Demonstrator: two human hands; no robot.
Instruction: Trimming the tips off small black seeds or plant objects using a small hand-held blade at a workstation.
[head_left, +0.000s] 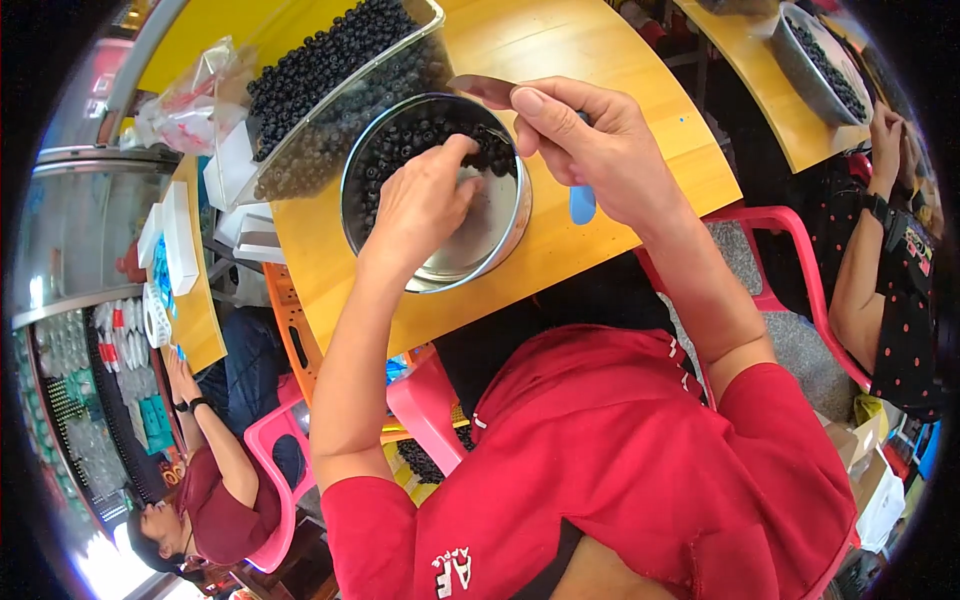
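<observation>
A round metal pot [511,240] stands near the table's front edge, with small dark round pieces [400,143] along its far side and bare metal at its near side. My left hand [422,200] reaches into it. Its thumb and forefinger are apart over the pieces, while its other fingertips are partly hidden. Above the pot's right rim, my right hand [595,140] is closed around what looks like a knife [482,89]. The grey blade points left past my thumb, and the blue handle [582,205] sticks out below my palm.
A clear plastic bin [345,120] heaped with the same dark pieces stands behind the pot on the wooden table [600,50]. Co-workers sit left and right on pink chairs [800,240]; a grey basin [815,65] stands at the far right. White boxes [178,235] lie at left.
</observation>
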